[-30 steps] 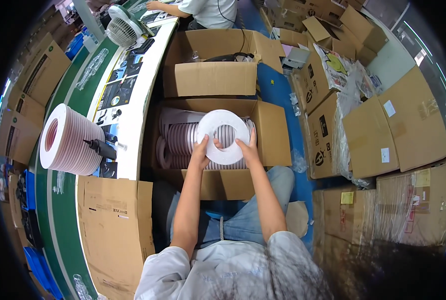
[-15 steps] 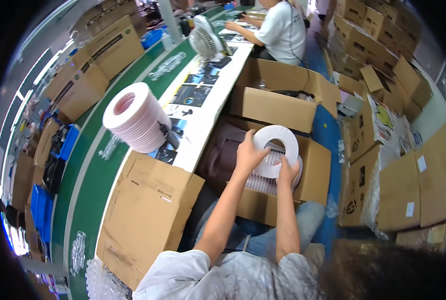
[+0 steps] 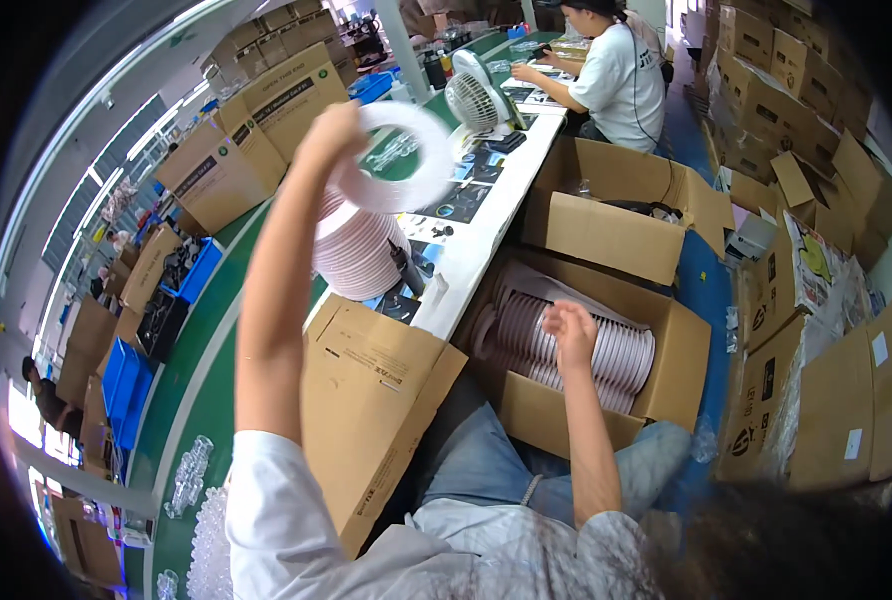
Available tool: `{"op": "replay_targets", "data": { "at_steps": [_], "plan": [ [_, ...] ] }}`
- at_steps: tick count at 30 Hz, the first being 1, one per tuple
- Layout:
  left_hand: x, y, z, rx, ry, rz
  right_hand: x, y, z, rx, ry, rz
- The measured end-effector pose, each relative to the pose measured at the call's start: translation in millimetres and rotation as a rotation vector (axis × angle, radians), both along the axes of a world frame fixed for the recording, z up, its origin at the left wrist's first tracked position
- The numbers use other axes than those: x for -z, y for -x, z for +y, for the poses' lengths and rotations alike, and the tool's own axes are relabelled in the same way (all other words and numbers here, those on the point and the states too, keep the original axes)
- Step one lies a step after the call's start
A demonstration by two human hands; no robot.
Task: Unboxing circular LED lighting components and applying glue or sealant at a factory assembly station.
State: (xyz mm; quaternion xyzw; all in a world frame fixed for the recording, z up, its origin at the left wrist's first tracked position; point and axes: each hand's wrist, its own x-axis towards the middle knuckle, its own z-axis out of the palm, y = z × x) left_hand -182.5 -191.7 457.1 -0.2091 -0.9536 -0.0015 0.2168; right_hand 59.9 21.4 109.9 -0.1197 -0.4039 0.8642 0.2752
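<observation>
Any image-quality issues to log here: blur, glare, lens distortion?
Head view: fisheye bending curves the green conveyor near the dark rim; a bright patch at far left is washed out; the left hand and white ring look soft, possibly from motion; dark hair at lower right is out of focus.

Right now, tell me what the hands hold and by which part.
The left hand grips a white ring by its left edge; the right hand holds nothing.
</observation>
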Motion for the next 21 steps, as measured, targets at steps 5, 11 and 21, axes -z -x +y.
{"op": "replay_targets", "data": {
  "at_steps": [5,11,21],
  "plan": [
    [-8.2,47.2,-106.0,-0.220,0.102,-0.315,70.4,-13.6,11.6,0.070,-0.020,-0.207],
    [54.7,75.8,-148.0,-0.233,-0.336,-0.710,91.2,-25.8,24.2,0.158,-0.027,-0.267],
    [5.6,51.0,-49.4,-0.160,-0.010,-0.080,100.6,-34.6,49.3,0.257,0.059,-0.375]
  ]
}}
